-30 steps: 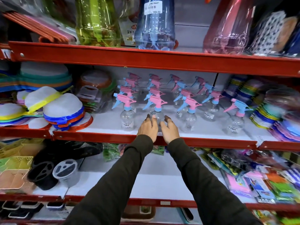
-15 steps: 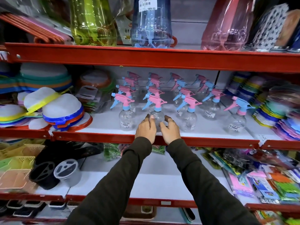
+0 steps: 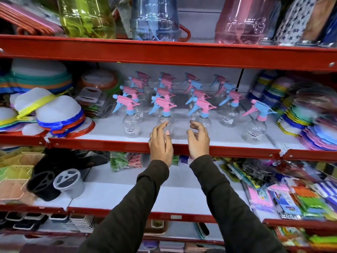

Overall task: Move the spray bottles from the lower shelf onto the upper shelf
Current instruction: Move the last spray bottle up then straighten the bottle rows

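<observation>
Several clear spray bottles with pink and blue trigger heads stand in rows on the middle shelf (image 3: 109, 143), which has a red front rail. My left hand (image 3: 160, 143) hovers over that rail with fingers spread, just in front of a front-row bottle (image 3: 165, 114). My right hand (image 3: 197, 141) is a hand's width to the right, fingers loosely curled, in front of the neighbouring bottle (image 3: 205, 119). Neither hand holds anything. Another front bottle (image 3: 131, 123) stands to the left and a blue-headed one (image 3: 256, 128) to the right. The white shelf below (image 3: 164, 194) shows no spray bottles.
White domed covers with coloured rims (image 3: 54, 114) crowd the middle shelf's left end, and stacked coloured plates (image 3: 310, 125) its right end. Large tinted plastic bottles (image 3: 155, 19) stand on the top shelf. Black and grey round items (image 3: 69, 181) and packets (image 3: 291, 189) lie on the shelf below.
My hands, close together around the front middle bottle before, have parted and opened their fingers. The bottles have not moved.
</observation>
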